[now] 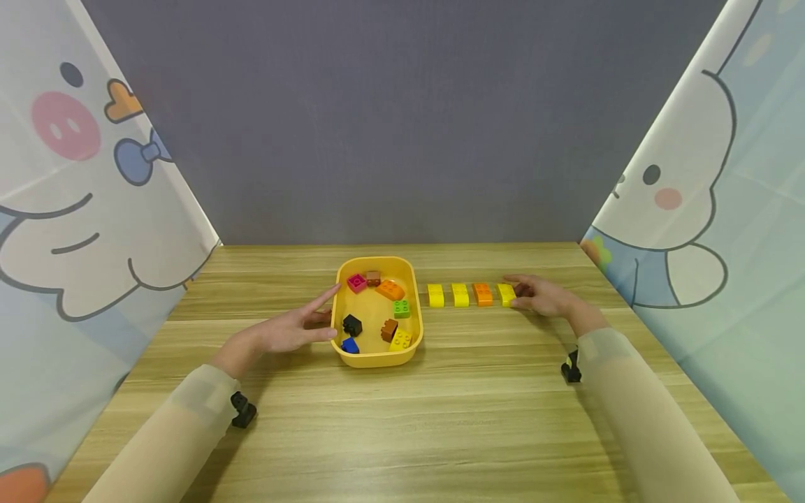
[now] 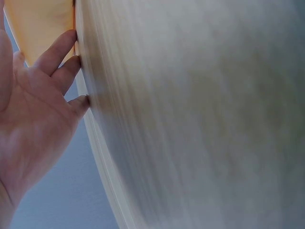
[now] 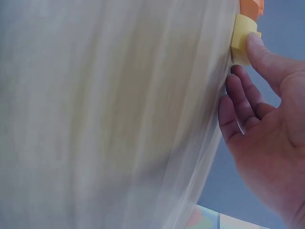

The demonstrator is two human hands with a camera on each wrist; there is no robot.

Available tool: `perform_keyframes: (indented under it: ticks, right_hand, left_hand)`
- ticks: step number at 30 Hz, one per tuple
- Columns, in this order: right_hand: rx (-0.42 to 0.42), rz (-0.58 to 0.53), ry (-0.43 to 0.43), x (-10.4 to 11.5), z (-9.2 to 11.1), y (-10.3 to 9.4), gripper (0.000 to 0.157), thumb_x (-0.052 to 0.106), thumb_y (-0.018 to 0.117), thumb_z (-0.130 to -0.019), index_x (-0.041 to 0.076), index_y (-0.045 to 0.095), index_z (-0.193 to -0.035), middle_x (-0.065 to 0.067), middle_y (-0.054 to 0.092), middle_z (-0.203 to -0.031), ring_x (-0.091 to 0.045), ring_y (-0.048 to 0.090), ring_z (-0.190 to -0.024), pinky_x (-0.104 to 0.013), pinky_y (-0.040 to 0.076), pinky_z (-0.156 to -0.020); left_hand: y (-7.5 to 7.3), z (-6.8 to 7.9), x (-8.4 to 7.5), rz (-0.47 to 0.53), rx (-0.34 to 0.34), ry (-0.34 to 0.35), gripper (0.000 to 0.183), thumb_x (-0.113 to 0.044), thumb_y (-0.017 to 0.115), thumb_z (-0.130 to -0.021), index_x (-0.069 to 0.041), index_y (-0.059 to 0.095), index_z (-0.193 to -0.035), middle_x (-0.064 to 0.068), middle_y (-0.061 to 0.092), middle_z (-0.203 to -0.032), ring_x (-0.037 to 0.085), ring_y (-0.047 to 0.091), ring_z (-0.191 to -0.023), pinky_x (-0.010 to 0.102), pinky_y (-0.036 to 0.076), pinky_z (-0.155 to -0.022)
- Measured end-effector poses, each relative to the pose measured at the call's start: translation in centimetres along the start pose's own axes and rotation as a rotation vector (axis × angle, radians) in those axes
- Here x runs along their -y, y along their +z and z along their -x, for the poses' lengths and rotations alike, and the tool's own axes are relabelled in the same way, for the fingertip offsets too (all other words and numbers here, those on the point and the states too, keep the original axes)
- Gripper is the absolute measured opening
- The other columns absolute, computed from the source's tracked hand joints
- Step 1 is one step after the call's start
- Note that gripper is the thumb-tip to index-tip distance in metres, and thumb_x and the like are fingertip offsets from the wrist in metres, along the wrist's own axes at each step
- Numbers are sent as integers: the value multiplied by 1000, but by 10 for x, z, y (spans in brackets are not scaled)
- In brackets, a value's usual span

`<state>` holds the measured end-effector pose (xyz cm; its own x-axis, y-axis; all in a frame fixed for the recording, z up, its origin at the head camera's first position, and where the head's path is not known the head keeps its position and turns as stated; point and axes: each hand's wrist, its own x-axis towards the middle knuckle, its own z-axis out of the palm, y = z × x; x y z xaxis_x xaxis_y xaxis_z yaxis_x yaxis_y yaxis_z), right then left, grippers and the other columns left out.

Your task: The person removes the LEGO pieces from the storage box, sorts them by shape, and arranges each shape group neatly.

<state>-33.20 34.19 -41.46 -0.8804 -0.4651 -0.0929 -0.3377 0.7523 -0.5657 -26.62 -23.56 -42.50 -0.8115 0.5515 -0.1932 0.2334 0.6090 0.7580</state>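
Observation:
A yellow plastic box (image 1: 377, 360) holds several building bricks, among them a green brick (image 1: 401, 309), an orange brick (image 1: 390, 290) and a black brick (image 1: 352, 325). My left hand (image 1: 289, 331) rests at the box's left side, its fingers spread and touching the wall. To the right of the box, a row runs across the table: two yellow bricks, an orange brick (image 1: 483, 294), then a yellow brick (image 1: 506, 295) at the end. My right hand (image 1: 546, 296) pinches that end brick. In the right wrist view the thumb lies against this brick (image 3: 242, 40); the index finger is mostly hidden.
The wooden table (image 1: 402, 433) reaches back to a grey panel (image 1: 402, 126). Printed cartoon cloths (image 1: 666, 168) hang at both sides. Dark devices are strapped at both wrists. The row's first yellow brick (image 1: 435, 295) sits close to the box's right wall.

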Motion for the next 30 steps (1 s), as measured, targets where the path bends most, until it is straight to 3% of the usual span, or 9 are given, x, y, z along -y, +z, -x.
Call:
perform_keyframes:
  ticks: [4, 12, 18, 30]
  right_hand:
    - [-45, -11, -16, 0, 3, -1, 60, 9, 68, -108, -8, 45, -161, -32, 65, -129, -41, 68, -115, -46, 57, -96]
    - [-101, -3, -58, 9, -1, -3, 56, 9, 64, -111, -1, 46, -163, -29, 61, -134, -37, 63, -113, -45, 55, -91]
    - [-127, 29, -100, 37, -7, 1, 52, 11, 65, -111, 6, 52, -161, -26, 62, -135, -32, 62, -109, -42, 53, -89]
    - [-96, -51, -207, 99, -34, 22, 45, 12, 63, -112, 10, 59, -157, -25, 63, -136, -31, 62, -113, -48, 54, -97]
  left_hand:
    - [0, 1, 0, -9, -3, 4, 97, -52, 65, -109, -47, -6, -175, 32, 36, -174, 52, 36, -162, 76, 27, -129]
    - [0, 1, 1, -15, -3, 3, 97, -53, 65, -109, -49, -6, -175, 31, 36, -174, 51, 36, -162, 76, 27, -129]
    - [0, 1, 1, -19, -4, 6, 97, -53, 65, -109, -48, -6, -175, 31, 36, -174, 51, 36, -162, 77, 27, -129]
    - [0, 1, 1, -9, -3, 5, 98, -54, 65, -109, -45, -6, -176, 30, 35, -174, 51, 35, -162, 78, 26, -128]
